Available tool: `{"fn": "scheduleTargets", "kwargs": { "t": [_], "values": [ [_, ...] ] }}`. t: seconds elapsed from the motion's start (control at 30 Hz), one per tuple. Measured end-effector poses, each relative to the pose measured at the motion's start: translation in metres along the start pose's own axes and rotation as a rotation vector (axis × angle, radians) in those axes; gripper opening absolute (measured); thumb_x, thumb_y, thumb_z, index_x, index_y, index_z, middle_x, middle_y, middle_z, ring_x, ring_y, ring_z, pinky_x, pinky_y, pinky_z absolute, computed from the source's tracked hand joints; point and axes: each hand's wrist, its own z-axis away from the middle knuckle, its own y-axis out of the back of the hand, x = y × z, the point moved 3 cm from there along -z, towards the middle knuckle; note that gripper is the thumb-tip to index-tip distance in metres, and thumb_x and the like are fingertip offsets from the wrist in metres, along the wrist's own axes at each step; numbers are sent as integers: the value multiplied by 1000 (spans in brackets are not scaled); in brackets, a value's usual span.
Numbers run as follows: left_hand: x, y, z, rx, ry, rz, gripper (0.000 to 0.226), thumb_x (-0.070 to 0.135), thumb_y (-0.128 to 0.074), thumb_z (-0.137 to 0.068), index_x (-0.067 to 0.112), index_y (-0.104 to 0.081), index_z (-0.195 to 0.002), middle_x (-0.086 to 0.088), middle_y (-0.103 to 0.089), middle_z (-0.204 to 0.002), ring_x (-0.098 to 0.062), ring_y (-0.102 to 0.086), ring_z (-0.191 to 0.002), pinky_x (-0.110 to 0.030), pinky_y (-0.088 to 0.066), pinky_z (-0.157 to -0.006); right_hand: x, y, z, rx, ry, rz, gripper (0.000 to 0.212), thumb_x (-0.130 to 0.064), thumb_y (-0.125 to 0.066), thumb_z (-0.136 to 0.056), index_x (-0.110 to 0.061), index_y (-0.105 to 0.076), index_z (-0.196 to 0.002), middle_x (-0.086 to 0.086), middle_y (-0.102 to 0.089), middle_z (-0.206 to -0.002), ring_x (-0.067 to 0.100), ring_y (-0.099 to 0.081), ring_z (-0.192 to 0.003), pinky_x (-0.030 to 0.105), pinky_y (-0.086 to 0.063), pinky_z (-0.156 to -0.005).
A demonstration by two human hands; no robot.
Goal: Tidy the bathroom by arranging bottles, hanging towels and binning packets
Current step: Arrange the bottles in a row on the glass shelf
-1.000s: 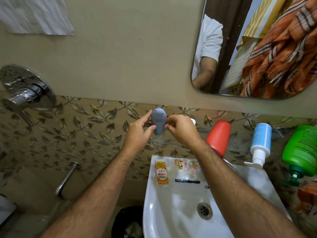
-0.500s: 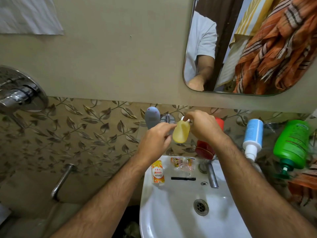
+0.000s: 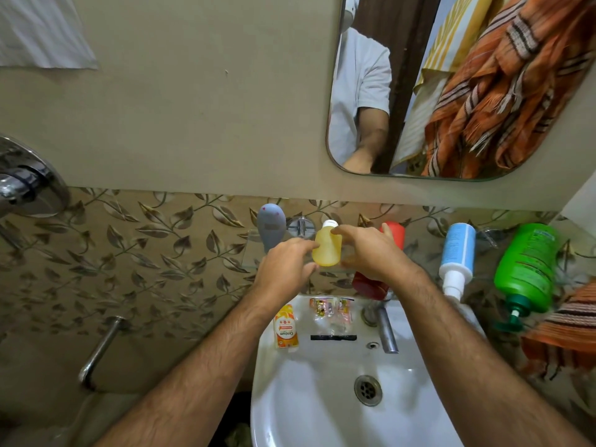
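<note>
A small yellow bottle (image 3: 326, 250) with a white cap stands on the glass shelf (image 3: 250, 253) above the sink. My right hand (image 3: 371, 253) grips it from the right, thumb near the cap. My left hand (image 3: 285, 269) touches its left side with the fingertips. A grey-blue bottle (image 3: 271, 229) stands on the shelf to the left. A red bottle (image 3: 395, 233) is partly hidden behind my right hand. A white and blue pump bottle (image 3: 456, 253) and a green pump bottle (image 3: 524, 266) stand further right. An orange sachet (image 3: 285, 327) and clear packets (image 3: 330, 312) lie on the sink rim.
The white sink (image 3: 306, 398) with its tap (image 3: 385, 329) is below my hands. A mirror (image 3: 451, 85) reflects striped towels. An orange striped towel (image 3: 561, 330) lies at the right. A shower mixer (image 3: 25, 182) and spout (image 3: 100, 346) are on the left wall.
One second ago both hands held the grey-blue bottle; it now stands on the shelf. Both hands have since moved right onto the yellow bottle, which sits lower on the shelf.
</note>
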Motion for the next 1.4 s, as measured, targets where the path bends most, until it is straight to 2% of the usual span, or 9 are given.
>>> {"fn": "scheduleTargets", "kwargs": {
  "t": [0.13,0.27,0.33,0.43,0.53,0.63,0.83,1.07,1.4],
  "values": [
    [4,11,1,108,-10,200,38,27,-70,-90,20,-66,-128,0,-68,-122,-16,-62,-108,-35,-52,-90,7,13,-1,3,31,-164,49,-40,-69,-88,-36,-55,-135,-8,-70,-120,19,-58,-121,54,-28,-113],
    [11,20,-2,223,11,379,31,22,-69,-91,19,-69,-122,2,-70,-113,-10,-62,-98,-33,-54,-86,9,25,0,54,117,-338,26,-34,-62,-95,-25,-68,-119,-7,-73,-94,15,-66,-93,38,-52,-84],
    [14,19,-5,221,27,435,30,19,-68,-92,19,-69,-122,0,-69,-116,-12,-62,-103,-33,-54,-89,10,27,0,72,118,-388,21,-33,-57,-98,-19,-70,-106,-1,-72,-92,19,-67,-89,42,-55,-80],
    [17,15,-11,208,68,490,30,15,-65,-93,19,-69,-123,1,-66,-118,-12,-61,-107,-34,-51,-93,12,25,-3,64,91,-444,22,-33,-53,-101,-16,-68,-104,2,-72,-95,16,-69,-89,45,-56,-84],
    [17,11,-17,203,120,548,29,14,-64,-94,20,-69,-122,8,-63,-113,-8,-59,-103,-29,-50,-93,11,24,-4,71,73,-508,24,-31,-50,-102,-15,-67,-110,2,-72,-100,9,-69,-88,36,-58,-83],
    [17,6,-21,193,153,590,30,15,-64,-94,20,-68,-124,5,-68,-116,-10,-62,-106,-27,-51,-91,10,24,-4,83,74,-516,24,-30,-47,-104,-15,-66,-103,0,-71,-89,9,-69,-80,33,-55,-75],
    [16,-2,-24,186,186,638,35,10,-64,-93,20,-66,-126,2,-73,-113,-21,-68,-101,-33,-56,-87,10,26,-5,83,58,-484,28,-29,-46,-104,-12,-66,-97,1,-72,-78,16,-70,-77,38,-55,-80],
    [14,-7,-24,200,160,599,38,8,-67,-91,19,-65,-126,14,-66,-103,22,-56,-72,0,-43,-65,9,27,-4,76,66,-481,22,-26,-46,-104,-17,-63,-94,0,-72,-78,16,-70,-77,39,-56,-80],
    [19,-6,-18,224,165,562,52,11,-67,-91,21,-53,-140,5,-62,-118,9,-55,-64,-4,-47,-65,11,24,-4,87,47,-466,24,-24,-44,-104,-11,-65,-103,3,-71,-79,17,-69,-76,42,-56,-80]
  ]
}}
